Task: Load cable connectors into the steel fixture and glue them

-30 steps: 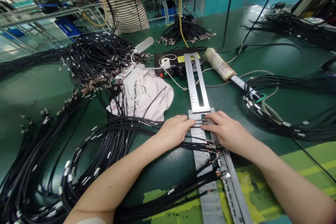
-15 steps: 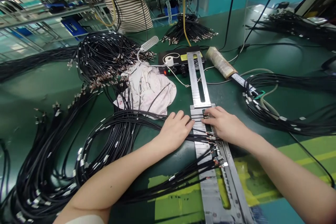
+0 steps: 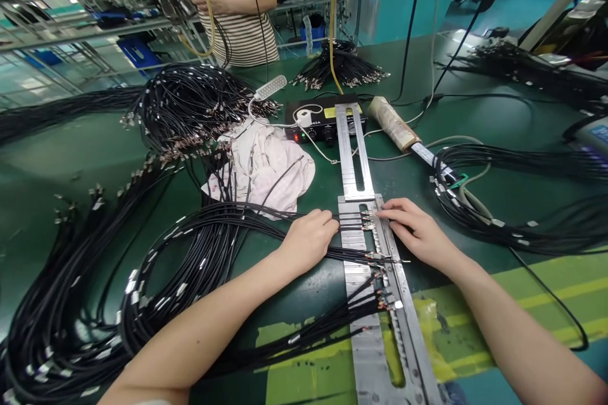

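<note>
My left hand (image 3: 310,239) is closed on thin black cables (image 3: 266,215) just left of a long slotted metal fixture (image 3: 354,250). Cable ends with small metal connectors (image 3: 368,226) lie across the fixture's slot, against its right-hand rail. On the other side, my right hand (image 3: 420,234) has its fingers stretched out and apart, the tips at the rail's outer edge near those connectors. Nearer me, more cable ends (image 3: 380,294) with coloured wires rest on the fixture. The rest of the cable bundle (image 3: 190,266) loops away to the left beneath my forearm.
Behind the fixture stands a black control box (image 3: 289,133) with a small lamp (image 3: 270,87). A pinkish cloth (image 3: 280,168), a wrapped handle (image 3: 392,123) and coiled cables (image 3: 475,202) lie around it. Cable piles (image 3: 185,107) fill the left. A person in stripes (image 3: 237,19) stands across the table.
My right hand has drawn back right from over the slot to the rail's outer edge, its fingers now off the connectors. My left hand still holds the cables, slightly farther from the fixture.
</note>
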### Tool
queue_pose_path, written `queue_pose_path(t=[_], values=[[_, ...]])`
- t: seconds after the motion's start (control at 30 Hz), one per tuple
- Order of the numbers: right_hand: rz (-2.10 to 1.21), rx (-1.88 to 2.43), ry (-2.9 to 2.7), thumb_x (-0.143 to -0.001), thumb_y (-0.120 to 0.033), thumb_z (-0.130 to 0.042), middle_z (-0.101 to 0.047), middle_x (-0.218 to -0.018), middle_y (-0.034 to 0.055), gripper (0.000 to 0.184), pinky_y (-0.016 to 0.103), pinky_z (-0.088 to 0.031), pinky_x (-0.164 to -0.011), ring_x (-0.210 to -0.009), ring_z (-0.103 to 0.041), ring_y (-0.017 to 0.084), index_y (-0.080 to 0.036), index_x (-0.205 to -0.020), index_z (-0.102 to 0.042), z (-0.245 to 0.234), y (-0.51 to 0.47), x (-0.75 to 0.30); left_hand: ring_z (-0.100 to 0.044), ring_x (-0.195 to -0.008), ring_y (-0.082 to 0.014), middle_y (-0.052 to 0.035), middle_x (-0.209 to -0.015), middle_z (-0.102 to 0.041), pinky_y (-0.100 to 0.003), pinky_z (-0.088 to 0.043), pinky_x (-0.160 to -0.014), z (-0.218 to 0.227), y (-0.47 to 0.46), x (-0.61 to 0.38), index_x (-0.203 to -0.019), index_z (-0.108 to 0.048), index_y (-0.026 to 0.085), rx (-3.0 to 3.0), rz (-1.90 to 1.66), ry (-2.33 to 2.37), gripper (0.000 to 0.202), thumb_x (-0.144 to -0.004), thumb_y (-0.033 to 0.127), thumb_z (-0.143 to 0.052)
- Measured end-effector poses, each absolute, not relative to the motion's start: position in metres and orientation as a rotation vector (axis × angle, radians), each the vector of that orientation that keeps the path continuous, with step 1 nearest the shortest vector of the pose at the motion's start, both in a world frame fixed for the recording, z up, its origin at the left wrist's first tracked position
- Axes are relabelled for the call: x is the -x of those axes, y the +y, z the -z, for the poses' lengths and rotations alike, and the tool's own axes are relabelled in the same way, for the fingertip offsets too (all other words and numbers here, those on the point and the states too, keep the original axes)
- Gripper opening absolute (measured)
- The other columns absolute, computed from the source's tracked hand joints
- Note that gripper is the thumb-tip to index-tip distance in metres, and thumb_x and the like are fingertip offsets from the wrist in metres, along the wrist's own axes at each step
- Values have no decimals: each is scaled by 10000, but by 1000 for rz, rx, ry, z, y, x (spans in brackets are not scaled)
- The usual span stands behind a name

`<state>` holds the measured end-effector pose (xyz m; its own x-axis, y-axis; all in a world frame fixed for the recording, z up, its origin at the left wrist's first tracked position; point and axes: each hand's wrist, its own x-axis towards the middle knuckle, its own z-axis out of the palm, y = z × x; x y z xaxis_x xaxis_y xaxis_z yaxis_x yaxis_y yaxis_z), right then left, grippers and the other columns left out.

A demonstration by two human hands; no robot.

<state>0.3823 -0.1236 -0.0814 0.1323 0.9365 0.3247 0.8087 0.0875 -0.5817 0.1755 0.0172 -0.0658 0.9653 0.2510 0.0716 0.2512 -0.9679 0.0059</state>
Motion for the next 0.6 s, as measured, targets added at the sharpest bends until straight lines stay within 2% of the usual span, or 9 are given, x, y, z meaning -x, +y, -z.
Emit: queue_pose_path(t=[0.23,0.37,0.47,0.53,0.6], values=[[-234,1791,-1796,-860,-114,-399,-516,-1127,85,325,359,-483,-873,-1034,-530,187,-235,-1076,-609,81,-129,-378,-474,-749,-190,-56,-785,-536,-297,-402,-618,51,12,-186,-766,-563,154,3071,27,-290,208,-861,73,-396],[-119,1817,-1952,-809,-21,-393,-503,-1164,107,437,399,-458,-885,-1039,-469,217,-239,-1116,-615,77,-127,-370,-472,-754,-189,-52,-787,-530,-298,-407,-642,50,11,-188,-779,-561,154,3089,38,-288,236,-901,116,-363],[-1,1879,-2110,-742,36,-418,-483,-1229,112,532,447,-436,-862,-1074,-425,264,-281,-1114,-626,73,-123,-365,-468,-756,-182,-32,-803,-528,-292,-409,-655,58,13,-184,-972,-567,174,3120,55,-290,218,-908,120,-366],[90,1907,-2200,-715,34,-454,-501,-1228,120,527,479,-408,-863,-1132,-396,305,-273,-1104,-632,70,-121,-362,-460,-747,-175,-19,-814,-526,-280,-405,-645,64,15,-180,-1091,-540,216,3139,71,-290,280,-898,99,-373],[179,1933,-2258,-718,4,-489,-536,-1196,127,467,496,-384,-869,-1165,-383,333,-241,-1086,-639,67,-120,-358,-455,-774,-174,-30,-898,-538,-277,-403,-654,70,15,-175,-1100,-549,232,3142,117,-282,310,-888,84,-377]])
